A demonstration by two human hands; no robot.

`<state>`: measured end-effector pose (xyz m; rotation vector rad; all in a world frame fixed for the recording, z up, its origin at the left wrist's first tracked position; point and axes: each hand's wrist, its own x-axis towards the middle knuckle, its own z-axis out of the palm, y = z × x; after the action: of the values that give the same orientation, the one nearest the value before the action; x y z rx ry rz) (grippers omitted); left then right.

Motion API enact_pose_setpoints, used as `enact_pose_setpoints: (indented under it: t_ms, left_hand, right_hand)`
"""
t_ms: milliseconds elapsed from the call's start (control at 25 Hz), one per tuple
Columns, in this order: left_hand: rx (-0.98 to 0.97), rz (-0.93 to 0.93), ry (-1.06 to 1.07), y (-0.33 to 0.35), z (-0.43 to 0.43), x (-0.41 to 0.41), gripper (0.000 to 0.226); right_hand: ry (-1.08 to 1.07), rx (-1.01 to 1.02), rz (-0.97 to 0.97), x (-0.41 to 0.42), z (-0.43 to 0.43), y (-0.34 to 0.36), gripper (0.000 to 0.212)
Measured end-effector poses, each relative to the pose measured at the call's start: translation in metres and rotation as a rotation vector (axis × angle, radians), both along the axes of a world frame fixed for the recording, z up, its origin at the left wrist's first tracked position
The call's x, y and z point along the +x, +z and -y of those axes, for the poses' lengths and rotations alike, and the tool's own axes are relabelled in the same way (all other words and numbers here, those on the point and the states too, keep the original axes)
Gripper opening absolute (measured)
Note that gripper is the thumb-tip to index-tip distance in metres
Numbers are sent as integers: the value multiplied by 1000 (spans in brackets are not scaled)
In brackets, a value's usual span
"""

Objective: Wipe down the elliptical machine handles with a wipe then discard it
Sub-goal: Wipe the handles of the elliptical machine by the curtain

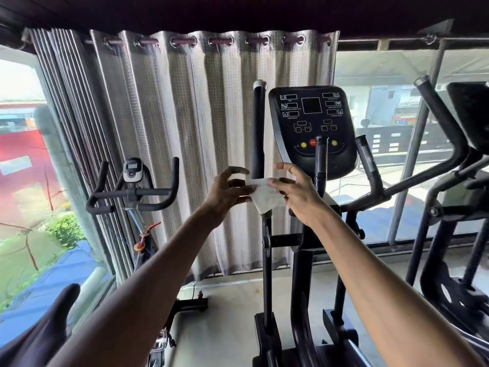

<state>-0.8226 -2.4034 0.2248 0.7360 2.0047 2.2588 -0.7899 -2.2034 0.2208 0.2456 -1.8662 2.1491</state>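
Observation:
A white wipe (266, 196) hangs between my two hands at the foot of the elliptical's tall left handle (258, 131), a black upright bar with a silver cap. My left hand (229, 193) pinches the wipe's left edge and my right hand (296, 193) pinches its right edge. The wipe lies in front of the bar's lower end. Two short black inner handles (320, 162) rise below the black console (313, 128), and the long right handle (439, 107) slants up at the right.
An exercise bike with black handlebars (132, 193) stands to the left by a grey curtain (185, 128). A second machine (465, 207) crowds the right edge. Windows run along the left and the back. The floor below is pale concrete.

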Motion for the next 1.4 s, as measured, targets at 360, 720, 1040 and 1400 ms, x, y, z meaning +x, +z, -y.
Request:
enact_pose_setpoints:
  t_ms: [360,720,1040,1400]
  left_hand:
    - [-309,-255,216,24,0,-13,42]
    - [-302,-184,233,49,-5,-25,5]
    - [-116,-167,320,68,-33,-40,3]
    - [-145,-272,330,83,-37,-86,30]
  right_hand:
    - [-219,577,-166,-9,0,19,19]
    - [-323,386,-184,-26,7,30,16]
    - [-520,115,-138,-54,42,48,29]
    - [-763,33,-328,-110,21,83,19]
